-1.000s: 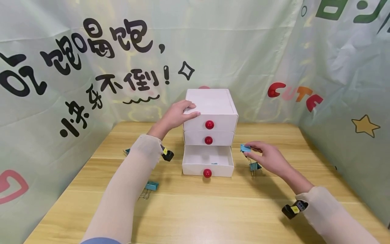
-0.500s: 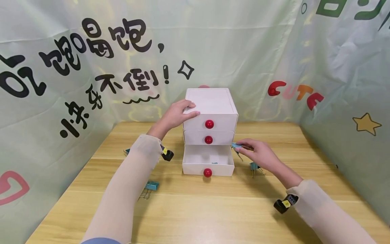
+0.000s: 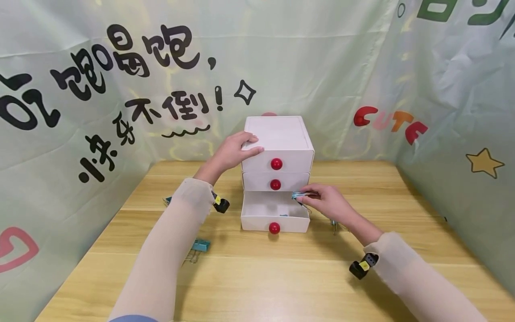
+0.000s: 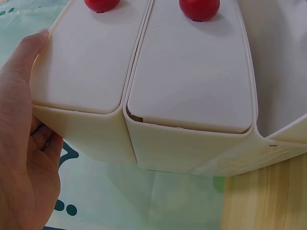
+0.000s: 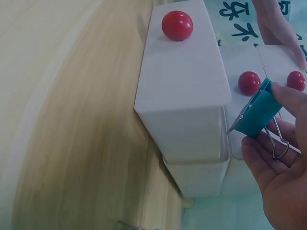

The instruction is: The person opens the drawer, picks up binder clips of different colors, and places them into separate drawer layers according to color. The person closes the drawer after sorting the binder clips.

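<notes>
My left hand (image 3: 235,151) rests on the top left edge of a white drawer unit (image 3: 281,132), thumb near the front edge. In the left wrist view its fingers (image 4: 41,139) lie bent along the unit's top. Its bottom drawer (image 3: 257,221) is pulled out, with a small blue piece (image 3: 283,215) inside. Over that drawer's right side, my right hand (image 3: 327,202) holds a teal binder clip (image 5: 261,111) between thumb and fingers. One wire handle of the clip hangs down by the fingers in the right wrist view.
Another binder clip (image 3: 334,222) stands right of the drawer, partly hidden by the right arm. A teal clip (image 3: 201,245) lies at front left, and one more (image 3: 168,200) shows behind the left sleeve. Red knobs (image 3: 274,228) stick out from the drawer fronts. Printed cloth surrounds the wooden table.
My right hand has carried the binder clip leftward, from beside the unit to over the bottom drawer's right side. The left hand has stayed in place.
</notes>
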`<act>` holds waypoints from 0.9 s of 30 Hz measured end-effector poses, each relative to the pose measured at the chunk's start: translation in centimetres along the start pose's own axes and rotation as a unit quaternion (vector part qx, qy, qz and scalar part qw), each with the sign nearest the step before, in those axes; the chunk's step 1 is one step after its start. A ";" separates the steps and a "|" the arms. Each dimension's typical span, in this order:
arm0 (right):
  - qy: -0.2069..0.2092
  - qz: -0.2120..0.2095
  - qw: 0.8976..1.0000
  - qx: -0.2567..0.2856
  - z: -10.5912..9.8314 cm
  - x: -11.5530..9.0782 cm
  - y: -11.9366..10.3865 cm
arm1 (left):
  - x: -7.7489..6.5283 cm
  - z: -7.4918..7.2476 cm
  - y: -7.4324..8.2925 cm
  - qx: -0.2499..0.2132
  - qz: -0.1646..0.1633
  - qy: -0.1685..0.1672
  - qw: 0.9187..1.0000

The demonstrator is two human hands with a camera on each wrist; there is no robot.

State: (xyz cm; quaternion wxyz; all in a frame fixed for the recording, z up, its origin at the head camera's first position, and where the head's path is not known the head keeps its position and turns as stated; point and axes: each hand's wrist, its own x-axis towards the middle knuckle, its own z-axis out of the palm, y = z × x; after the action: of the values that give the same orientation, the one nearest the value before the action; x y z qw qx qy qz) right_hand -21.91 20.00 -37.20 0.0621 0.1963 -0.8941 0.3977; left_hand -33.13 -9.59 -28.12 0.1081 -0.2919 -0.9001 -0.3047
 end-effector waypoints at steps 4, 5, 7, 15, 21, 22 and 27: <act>-0.015 -0.012 0.999 -0.025 0.6 0.5 0.0 | 0.0 0.0 0.1 0.002 -0.001 -0.001 1.000; -0.020 -0.015 0.999 -0.033 0.7 0.6 0.0 | 0.0 0.0 0.1 0.003 -0.001 -0.001 1.000; -0.030 -0.019 0.998 -0.047 1.0 0.9 -0.2 | 0.0 0.1 0.1 0.003 0.000 -0.001 1.000; -0.054 -0.016 0.994 -0.092 1.6 1.7 -1.0 | -0.1 0.1 -0.1 0.001 -0.008 0.001 1.000; -0.050 -0.009 0.996 -0.077 1.5 1.6 -1.1 | -0.2 0.1 0.0 0.005 -0.008 0.000 1.000; -0.048 -0.008 0.996 -0.073 1.4 1.5 -1.0 | -0.2 0.1 0.0 0.005 -0.008 0.000 1.000; -0.039 -0.016 0.997 -0.067 0.6 0.9 -0.4 | -0.1 0.1 -0.1 0.002 -0.008 0.000 1.000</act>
State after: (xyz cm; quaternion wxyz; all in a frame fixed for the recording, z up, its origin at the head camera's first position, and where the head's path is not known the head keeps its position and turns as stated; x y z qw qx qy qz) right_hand -22.54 19.05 -37.13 0.0462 0.2217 -0.9171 0.3280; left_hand -33.11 -9.61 -28.28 0.1061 -0.2849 -0.9029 -0.3040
